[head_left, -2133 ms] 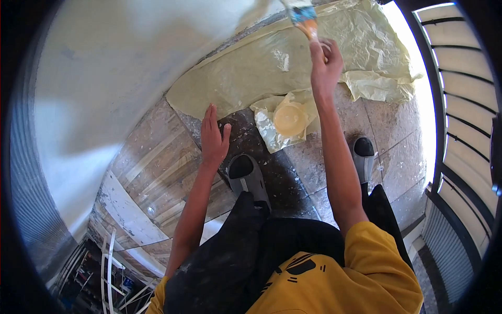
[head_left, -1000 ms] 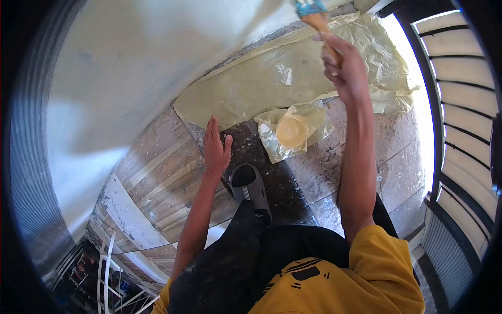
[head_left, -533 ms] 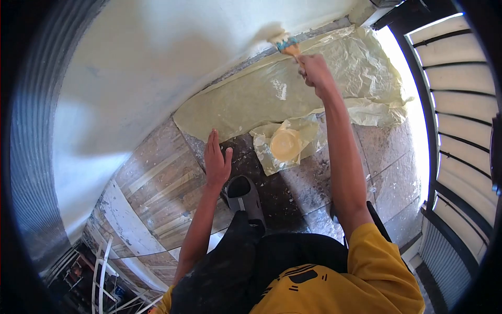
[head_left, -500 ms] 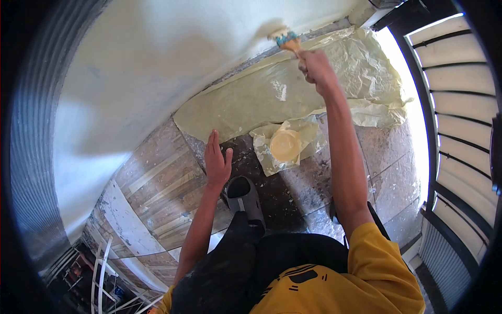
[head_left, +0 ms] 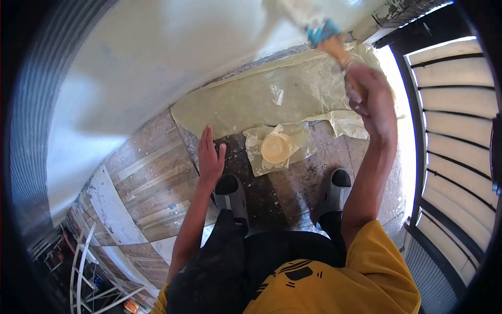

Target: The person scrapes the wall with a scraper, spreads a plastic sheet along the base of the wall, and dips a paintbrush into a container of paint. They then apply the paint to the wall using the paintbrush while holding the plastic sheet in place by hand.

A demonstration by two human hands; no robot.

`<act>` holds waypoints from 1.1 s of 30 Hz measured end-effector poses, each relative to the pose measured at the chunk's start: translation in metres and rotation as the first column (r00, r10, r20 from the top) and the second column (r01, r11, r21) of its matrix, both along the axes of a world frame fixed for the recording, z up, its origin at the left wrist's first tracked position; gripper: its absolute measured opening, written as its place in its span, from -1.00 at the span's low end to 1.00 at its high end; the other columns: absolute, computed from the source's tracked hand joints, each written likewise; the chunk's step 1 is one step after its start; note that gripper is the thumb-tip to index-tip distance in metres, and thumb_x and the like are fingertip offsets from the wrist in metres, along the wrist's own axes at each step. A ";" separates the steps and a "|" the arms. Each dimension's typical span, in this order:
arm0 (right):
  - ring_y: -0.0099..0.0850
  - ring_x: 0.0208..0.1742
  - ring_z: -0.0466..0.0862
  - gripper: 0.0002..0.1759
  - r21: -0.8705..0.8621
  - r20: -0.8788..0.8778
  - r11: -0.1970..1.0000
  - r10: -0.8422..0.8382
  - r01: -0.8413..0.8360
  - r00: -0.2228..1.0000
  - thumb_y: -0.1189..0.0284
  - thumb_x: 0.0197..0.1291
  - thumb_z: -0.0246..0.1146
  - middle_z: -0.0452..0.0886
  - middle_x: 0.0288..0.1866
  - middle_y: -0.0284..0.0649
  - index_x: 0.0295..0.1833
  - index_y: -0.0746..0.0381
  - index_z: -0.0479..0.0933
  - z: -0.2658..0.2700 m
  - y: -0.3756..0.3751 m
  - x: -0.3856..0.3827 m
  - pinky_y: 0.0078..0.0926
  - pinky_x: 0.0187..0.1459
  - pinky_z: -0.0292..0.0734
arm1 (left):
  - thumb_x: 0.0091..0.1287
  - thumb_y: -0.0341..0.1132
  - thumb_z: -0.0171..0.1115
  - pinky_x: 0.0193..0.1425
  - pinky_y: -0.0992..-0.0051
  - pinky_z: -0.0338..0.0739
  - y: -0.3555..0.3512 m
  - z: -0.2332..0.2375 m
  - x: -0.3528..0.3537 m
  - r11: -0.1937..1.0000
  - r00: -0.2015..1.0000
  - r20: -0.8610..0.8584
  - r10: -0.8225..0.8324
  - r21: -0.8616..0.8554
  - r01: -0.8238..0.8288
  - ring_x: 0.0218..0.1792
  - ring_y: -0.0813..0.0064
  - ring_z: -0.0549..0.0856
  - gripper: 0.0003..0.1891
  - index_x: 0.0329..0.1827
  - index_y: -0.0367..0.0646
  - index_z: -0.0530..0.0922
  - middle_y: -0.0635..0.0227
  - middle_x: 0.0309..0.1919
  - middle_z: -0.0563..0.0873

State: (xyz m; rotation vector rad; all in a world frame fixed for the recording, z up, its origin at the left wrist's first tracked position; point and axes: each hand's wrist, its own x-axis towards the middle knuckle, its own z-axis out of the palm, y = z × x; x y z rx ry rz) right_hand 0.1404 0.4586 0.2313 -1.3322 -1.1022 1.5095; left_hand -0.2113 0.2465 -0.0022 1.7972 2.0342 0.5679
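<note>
Gripped by its wooden handle in my right hand (head_left: 367, 94), a paintbrush (head_left: 329, 41) with a blue-stained ferrule points up and left. Its pale bristles overlap the white wall (head_left: 172, 42) and are smeared by motion. My left hand (head_left: 210, 159) hangs over the floor with its fingers stretched out, holding nothing. Between the hands, a tub of cream-coloured paint (head_left: 275, 148) sits on a paint-spotted sheet of paper (head_left: 255, 163).
A crinkled yellowish sheet (head_left: 235, 99) covers the floor along the wall's foot. Slippers (head_left: 230, 198) are on my feet on the worn tiles (head_left: 151, 172). A barred metal gate (head_left: 455, 110) stands at right, a white metal frame (head_left: 83, 267) at lower left.
My right hand and the paintbrush have swung right and come nearer the camera. The left hand stays much the same. The right slipper now shows.
</note>
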 end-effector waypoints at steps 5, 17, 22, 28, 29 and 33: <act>-0.70 -0.71 0.16 -0.68 -0.283 0.034 0.939 0.214 -0.196 0.976 0.28 0.50 0.12 0.33 -0.61 -0.51 -0.11 0.31 0.64 -0.112 0.014 -0.009 -0.62 -0.67 -0.01 | 0.60 -0.13 0.08 0.66 0.07 0.14 0.029 0.013 -0.008 0.999 0.999 -0.029 -0.022 0.048 0.023 0.60 -0.10 0.26 -0.29 0.67 -0.32 0.11 -0.11 0.62 0.24; -0.63 -0.68 0.23 -0.71 -0.366 0.059 0.920 0.169 -0.136 0.984 0.32 0.46 0.17 0.40 -0.58 -0.39 -0.35 0.24 0.49 -0.206 0.050 -0.069 -0.53 -0.65 0.03 | 0.60 -0.14 0.07 0.66 0.05 0.14 0.025 0.017 -0.005 0.996 0.999 -0.014 -0.031 0.085 0.032 0.61 -0.10 0.25 -0.30 0.68 -0.31 0.10 -0.11 0.62 0.23; -0.67 -0.69 0.19 -0.76 -0.254 -0.069 0.958 0.123 -0.137 0.990 0.34 0.47 0.13 0.36 -0.59 -0.45 -0.22 0.27 0.54 -0.152 0.052 -0.091 -0.58 -0.66 0.02 | 0.60 -0.13 0.07 0.65 0.07 0.16 0.016 0.012 -0.012 0.997 0.999 -0.019 -0.028 0.076 0.029 0.61 -0.11 0.26 -0.30 0.67 -0.33 0.11 -0.11 0.61 0.25; -0.72 -0.67 0.17 -0.70 0.026 -0.234 0.999 0.046 -0.041 0.971 0.34 0.52 0.11 0.31 -0.60 -0.51 -0.05 0.36 0.61 -0.033 0.014 -0.070 -0.66 -0.63 0.02 | 0.58 -0.15 0.12 0.64 0.08 0.19 0.024 0.007 -0.021 0.994 0.996 -0.035 -0.088 0.056 0.090 0.59 -0.10 0.29 -0.29 0.67 -0.29 0.13 -0.07 0.62 0.26; -0.73 -0.67 0.16 -0.69 0.081 -0.241 0.997 0.025 -0.005 0.970 0.33 0.53 0.10 0.32 -0.60 -0.52 -0.01 0.37 0.62 -0.019 0.008 -0.060 -0.67 -0.63 0.01 | 0.56 -0.16 0.13 0.64 0.08 0.19 0.030 0.006 -0.024 0.992 0.991 -0.057 -0.118 0.044 0.120 0.58 -0.09 0.30 -0.29 0.67 -0.28 0.13 -0.05 0.62 0.26; -0.75 -0.68 0.15 -0.66 0.060 -0.089 0.996 -0.065 0.070 0.994 0.27 0.55 0.11 0.29 -0.61 -0.55 0.01 0.33 0.65 0.011 -0.014 -0.003 -0.72 -0.65 0.00 | 0.54 -0.17 0.17 0.64 0.09 0.21 0.055 0.001 -0.030 0.973 0.970 -0.089 -0.227 0.030 0.230 0.57 -0.05 0.31 -0.28 0.67 -0.26 0.15 -0.01 0.61 0.27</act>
